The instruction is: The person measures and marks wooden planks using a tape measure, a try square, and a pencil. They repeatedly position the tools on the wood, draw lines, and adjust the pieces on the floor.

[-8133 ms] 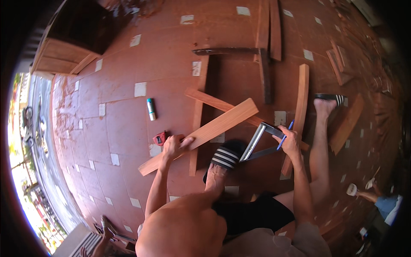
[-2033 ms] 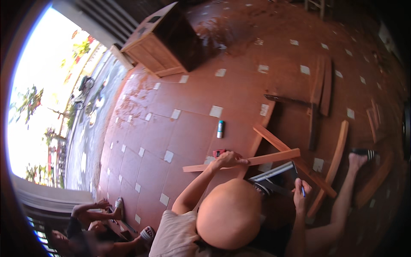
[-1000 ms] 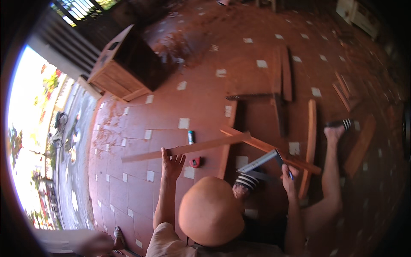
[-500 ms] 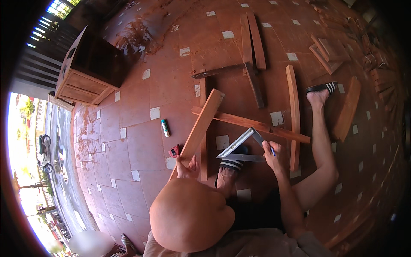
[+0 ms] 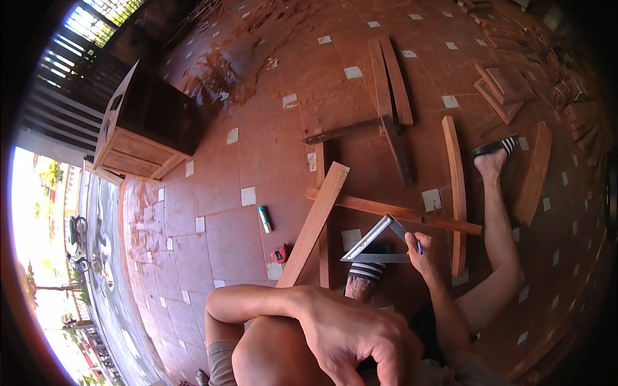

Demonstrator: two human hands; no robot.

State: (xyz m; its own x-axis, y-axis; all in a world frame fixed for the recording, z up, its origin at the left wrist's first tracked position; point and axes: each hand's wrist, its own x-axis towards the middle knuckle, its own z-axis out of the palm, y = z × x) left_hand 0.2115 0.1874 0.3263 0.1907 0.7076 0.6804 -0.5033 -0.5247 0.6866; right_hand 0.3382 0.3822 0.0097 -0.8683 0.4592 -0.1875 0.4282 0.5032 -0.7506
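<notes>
My right hand (image 5: pixel 421 253) is closed around a metal carpenter's square (image 5: pixel 368 237), which has a silver bar and darker arms; a blue pen (image 5: pixel 420 246) also pokes out from its fingers. The square hangs over my sandalled foot (image 5: pixel 360 276). My left hand (image 5: pixel 354 331) is raised large across my knee, its back showing. Its fingers curve downward with a gap between them, partly cut off at the lower edge, and nothing shows in them. Beyond it a wooden board (image 5: pixel 314 222) slants up, its near end hidden behind my left arm.
A long wooden bar (image 5: pixel 393 210) crosses under the board toward an upright beam (image 5: pixel 455 193). Left of the board lie a red tape measure (image 5: pixel 279 253) and a green-and-white marker (image 5: pixel 265 219). Dark strips (image 5: pixel 341 130) lie farther off. A wooden cabinet (image 5: pixel 145 138) stands at left.
My left hand has let go of the board and come back across my knee toward me. My right hand still holds the square and pen. The whole view has shifted slightly.
</notes>
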